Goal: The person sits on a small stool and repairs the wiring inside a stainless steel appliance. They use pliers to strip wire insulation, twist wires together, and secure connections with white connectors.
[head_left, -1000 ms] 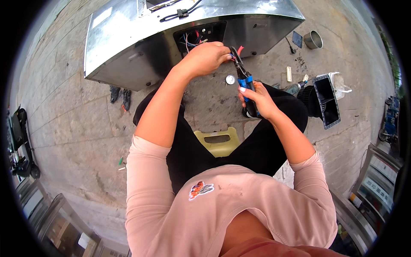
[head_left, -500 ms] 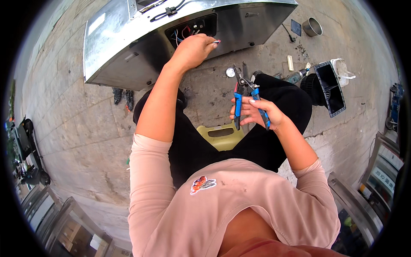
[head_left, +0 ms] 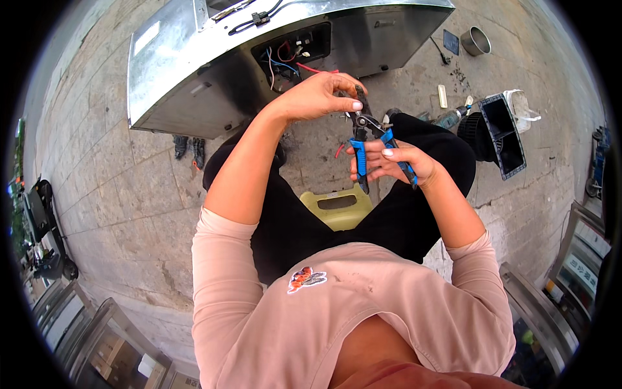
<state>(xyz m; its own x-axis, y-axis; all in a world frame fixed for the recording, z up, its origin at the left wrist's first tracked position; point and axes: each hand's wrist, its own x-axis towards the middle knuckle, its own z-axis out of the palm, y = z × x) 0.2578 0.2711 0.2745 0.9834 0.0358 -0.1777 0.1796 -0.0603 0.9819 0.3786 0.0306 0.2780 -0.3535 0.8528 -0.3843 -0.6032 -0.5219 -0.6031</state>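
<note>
Ground: paved stone slabs (head_left: 97, 175), grey and jointed, spread under everything in the head view; the person sits low over them on a yellow plastic stool (head_left: 337, 206), seen between the black trouser legs.
Big object: a stainless steel cabinet (head_left: 188, 78) lies tipped on the paving ahead of the person, its side panel facing up.
Opening: a rectangular cut-out (head_left: 291, 48) in the cabinet shows loose red, blue and white wires inside.
Left hand (head_left: 317, 96): raised in front of the opening, fingers pinched together at the head of the pliers; what sits between the fingertips is too small to tell.
Right hand (head_left: 389, 162): curled around the blue handles, gripping them, thumb on top.
Pliers (head_left: 366, 139): blue-handled, dark metal head pointing up toward the left hand's fingertips, held in the air between the two hands, just in front of the cabinet and above the right knee.
Red wire (head_left: 317, 69): a strand runs out of the opening toward the left hand.
Right of the knees: a black rectangular tray (head_left: 512, 146) on the paving, a white plastic piece (head_left: 521, 107) just beside it.
Far right top: a small metal bowl (head_left: 476, 42) near a flat dark square piece (head_left: 451, 42).
Left of the cabinet: a pair of dark gloves (head_left: 189, 149) lying on the slabs.
</note>
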